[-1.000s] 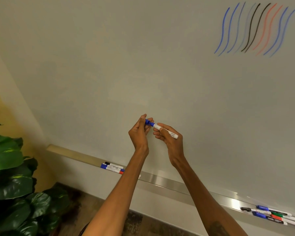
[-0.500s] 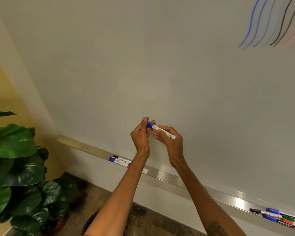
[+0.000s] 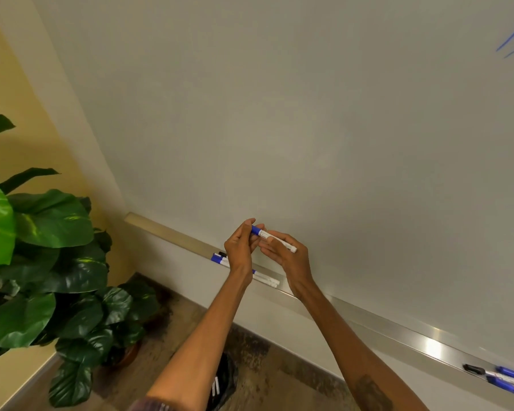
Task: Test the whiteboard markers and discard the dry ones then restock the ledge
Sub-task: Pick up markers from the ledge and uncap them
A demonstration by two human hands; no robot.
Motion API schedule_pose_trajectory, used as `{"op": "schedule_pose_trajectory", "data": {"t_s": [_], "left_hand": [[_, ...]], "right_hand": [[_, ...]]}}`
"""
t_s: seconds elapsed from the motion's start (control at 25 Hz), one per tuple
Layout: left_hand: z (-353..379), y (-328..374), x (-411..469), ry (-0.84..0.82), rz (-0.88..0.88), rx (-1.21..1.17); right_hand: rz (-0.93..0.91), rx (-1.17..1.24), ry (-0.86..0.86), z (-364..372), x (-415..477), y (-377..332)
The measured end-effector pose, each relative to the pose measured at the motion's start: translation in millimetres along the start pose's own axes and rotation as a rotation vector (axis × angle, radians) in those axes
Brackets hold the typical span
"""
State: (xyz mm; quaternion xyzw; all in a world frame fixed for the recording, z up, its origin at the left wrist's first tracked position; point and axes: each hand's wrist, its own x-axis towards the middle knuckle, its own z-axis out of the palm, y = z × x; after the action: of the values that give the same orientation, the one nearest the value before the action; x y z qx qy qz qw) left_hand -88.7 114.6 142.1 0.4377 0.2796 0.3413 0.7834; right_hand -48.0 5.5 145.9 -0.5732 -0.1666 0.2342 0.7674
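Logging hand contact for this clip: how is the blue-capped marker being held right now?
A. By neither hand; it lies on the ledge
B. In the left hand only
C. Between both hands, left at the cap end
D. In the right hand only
C: the left hand pinches the blue cap end of the marker, while the right hand holds its white barrel.

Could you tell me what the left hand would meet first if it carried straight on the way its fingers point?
Probably the whiteboard: the left hand, pinching the blue marker cap, points up toward it. Depth is unclear.
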Motion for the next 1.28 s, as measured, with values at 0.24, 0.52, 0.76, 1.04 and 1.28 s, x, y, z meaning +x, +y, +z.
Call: {"op": "schedule_pose_trajectory", "data": {"t_s": [0.24, 0.52, 0.76, 1.04, 1.28], "left_hand": [[-77, -33, 8, 0.096, -0.154, 0.136], [-179, -86, 11, 0.247, -0.427, 0.354], [-251, -105, 1, 0.325, -0.558, 0.59], [-286, -96, -7, 0.298, -0.609, 0.578], [-297, -96, -13, 0.314, -0.614, 0.601]], "right_hand": [[0.332, 0.152, -0.08, 11, -9, 64], [0.61, 0.055, -0.09, 24, -26, 150], [0.717, -0.614, -0.144, 25, -52, 254], [0.646, -1.126, -0.429, 44, -63, 295], [0.856, -0.649, -0.189, 67, -54, 287]]}}
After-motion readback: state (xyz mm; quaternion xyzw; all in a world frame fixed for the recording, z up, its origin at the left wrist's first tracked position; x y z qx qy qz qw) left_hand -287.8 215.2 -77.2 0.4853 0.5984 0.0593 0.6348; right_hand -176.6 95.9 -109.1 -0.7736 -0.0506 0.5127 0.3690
